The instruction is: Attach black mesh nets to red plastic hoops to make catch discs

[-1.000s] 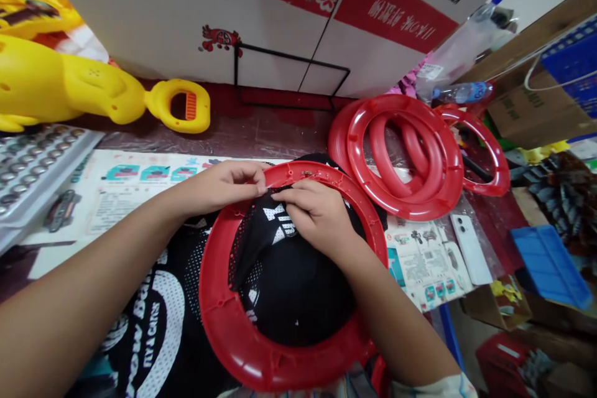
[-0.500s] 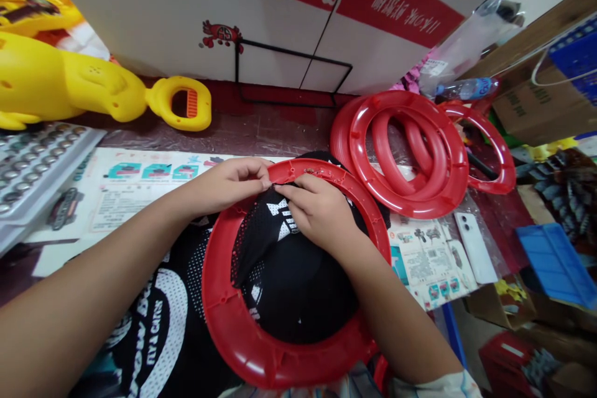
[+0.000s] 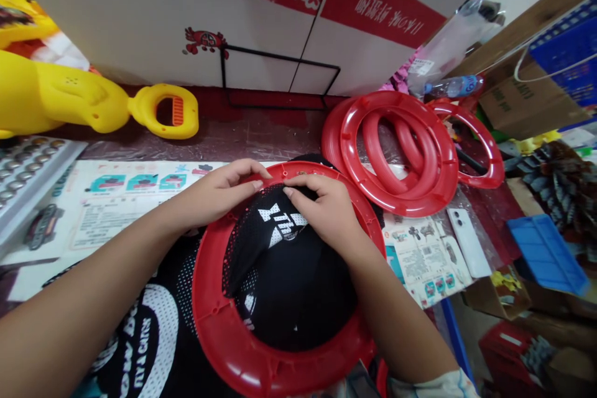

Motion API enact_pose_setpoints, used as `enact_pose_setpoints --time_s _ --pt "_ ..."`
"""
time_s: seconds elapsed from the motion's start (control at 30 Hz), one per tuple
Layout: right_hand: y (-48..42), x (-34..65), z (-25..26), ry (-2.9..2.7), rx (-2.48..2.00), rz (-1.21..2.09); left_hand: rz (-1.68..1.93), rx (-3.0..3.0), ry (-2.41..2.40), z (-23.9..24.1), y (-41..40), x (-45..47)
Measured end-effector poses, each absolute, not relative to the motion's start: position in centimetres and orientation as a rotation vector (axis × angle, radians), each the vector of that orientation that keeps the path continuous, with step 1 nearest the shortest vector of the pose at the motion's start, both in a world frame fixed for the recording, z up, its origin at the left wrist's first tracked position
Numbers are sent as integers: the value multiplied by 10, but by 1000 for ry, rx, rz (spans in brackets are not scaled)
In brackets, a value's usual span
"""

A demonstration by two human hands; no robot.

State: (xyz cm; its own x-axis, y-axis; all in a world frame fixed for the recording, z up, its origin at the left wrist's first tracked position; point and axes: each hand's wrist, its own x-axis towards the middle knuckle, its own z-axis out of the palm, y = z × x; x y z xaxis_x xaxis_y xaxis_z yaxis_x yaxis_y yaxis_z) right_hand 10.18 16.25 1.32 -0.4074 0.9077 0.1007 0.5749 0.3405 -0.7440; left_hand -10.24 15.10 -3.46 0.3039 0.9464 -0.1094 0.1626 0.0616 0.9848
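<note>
A red plastic ring [image 3: 219,339] lies face up in front of me, with raised ribs and small posts on its inner side. Black mesh fabric [image 3: 303,286] with white print fills its opening and spreads out to the left beneath it. At the ring's far rim, my left hand [image 3: 224,193] has thumb and forefinger tips close together on the fabric's edge, though the contact is partly hidden. My right hand [image 3: 326,208] pinches that same edge just to the right, its thumb and forefinger bent over the cloth.
More red rings [image 3: 398,199] are piled at the right, near a white phone [image 3: 469,242]. A yellow plastic toy [image 3: 163,112] and a tray of round metal pieces [image 3: 28,168] sit left. Behind stand a black wire frame [image 3: 280,53] and a large carton [image 3: 153,18].
My left fingertips have loosened and shifted slightly away from my right hand. More white print shows on the fabric. The whole view has shifted a little.
</note>
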Motion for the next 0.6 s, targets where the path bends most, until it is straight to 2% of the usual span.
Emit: enact_pose_setpoints --time_s 0.17,0.6 --pt "167 100 4 -1878 -1302 989 814 1446 1066 -32 150 -104" --pt "169 96 0 -1887 -1359 842 824 1664 1054 -33 149 -106"
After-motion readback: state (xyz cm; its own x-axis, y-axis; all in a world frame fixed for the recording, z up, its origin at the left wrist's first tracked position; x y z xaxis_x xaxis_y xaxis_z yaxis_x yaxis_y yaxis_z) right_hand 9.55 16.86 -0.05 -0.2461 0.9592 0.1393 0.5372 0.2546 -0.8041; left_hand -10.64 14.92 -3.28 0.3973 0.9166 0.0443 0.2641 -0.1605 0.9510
